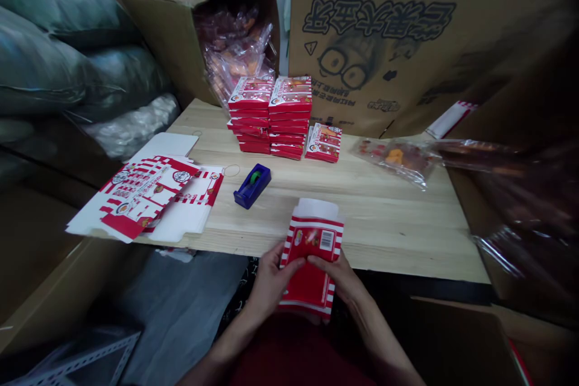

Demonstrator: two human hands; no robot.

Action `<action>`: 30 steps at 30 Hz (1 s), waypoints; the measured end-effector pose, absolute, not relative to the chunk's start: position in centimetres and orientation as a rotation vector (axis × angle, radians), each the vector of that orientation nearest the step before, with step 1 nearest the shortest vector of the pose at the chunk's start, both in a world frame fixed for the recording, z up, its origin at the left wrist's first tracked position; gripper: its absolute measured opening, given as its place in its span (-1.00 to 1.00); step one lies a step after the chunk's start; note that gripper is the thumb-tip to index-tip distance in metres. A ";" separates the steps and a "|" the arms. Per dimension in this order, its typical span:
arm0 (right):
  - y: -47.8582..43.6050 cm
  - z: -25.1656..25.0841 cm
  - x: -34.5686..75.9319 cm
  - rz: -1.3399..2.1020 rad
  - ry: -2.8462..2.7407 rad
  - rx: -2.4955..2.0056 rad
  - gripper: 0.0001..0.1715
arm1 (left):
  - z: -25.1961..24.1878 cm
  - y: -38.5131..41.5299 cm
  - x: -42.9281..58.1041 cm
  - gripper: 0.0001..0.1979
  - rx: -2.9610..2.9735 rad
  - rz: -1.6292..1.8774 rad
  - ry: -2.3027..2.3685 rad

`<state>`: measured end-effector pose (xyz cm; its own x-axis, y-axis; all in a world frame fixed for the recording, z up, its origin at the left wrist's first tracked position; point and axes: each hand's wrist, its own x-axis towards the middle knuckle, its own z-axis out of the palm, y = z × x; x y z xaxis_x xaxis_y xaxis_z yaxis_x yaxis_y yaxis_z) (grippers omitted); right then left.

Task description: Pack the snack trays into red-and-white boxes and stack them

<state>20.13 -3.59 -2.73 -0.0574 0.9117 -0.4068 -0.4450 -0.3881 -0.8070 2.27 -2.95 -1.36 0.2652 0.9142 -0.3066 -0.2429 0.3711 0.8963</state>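
At the table's front edge I hold a red and white printed carton [312,241], its white end flap standing up at the far end and a barcode on its upper face. My left hand [270,277] grips its left side, thumb pressed on the face. On the right side my right hand [340,276] does the same, and the two thumbs nearly meet. Fingers beneath the carton are hidden. Beyond it, to the left, lies a blue tape dispenser [252,186] with a green core.
Flat printed carton sheets [149,193] lie at the left. Stacked red packed boxes [271,120] stand at the back, a smaller pile [324,142] beside them. An open cardboard box [176,30] holds clear plastic bags. More filled bags [398,160] lie at the right of the wooden table [384,229].
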 end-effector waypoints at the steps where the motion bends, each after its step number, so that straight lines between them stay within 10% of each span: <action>1: -3.6 -2.6 20.5 1.691 -0.603 -1.107 -0.40 | -1.4 -2.7 2.0 -0.61 0.794 0.931 0.982; 24: -3.3 -3.6 21.6 1.685 -0.590 -1.124 -0.27 | -3.5 -0.8 1.3 -0.56 0.917 0.905 0.865; 30: -4.4 -5.4 21.7 1.609 -0.537 -1.228 -0.35 | -3.8 0.1 0.5 -0.26 0.887 1.036 0.841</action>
<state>21.73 -4.36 -5.40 0.0161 0.8911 -0.4535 -0.4405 -0.4009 -0.8033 0.50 0.08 -3.83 0.2849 0.9459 -0.1553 -0.3466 0.2528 0.9033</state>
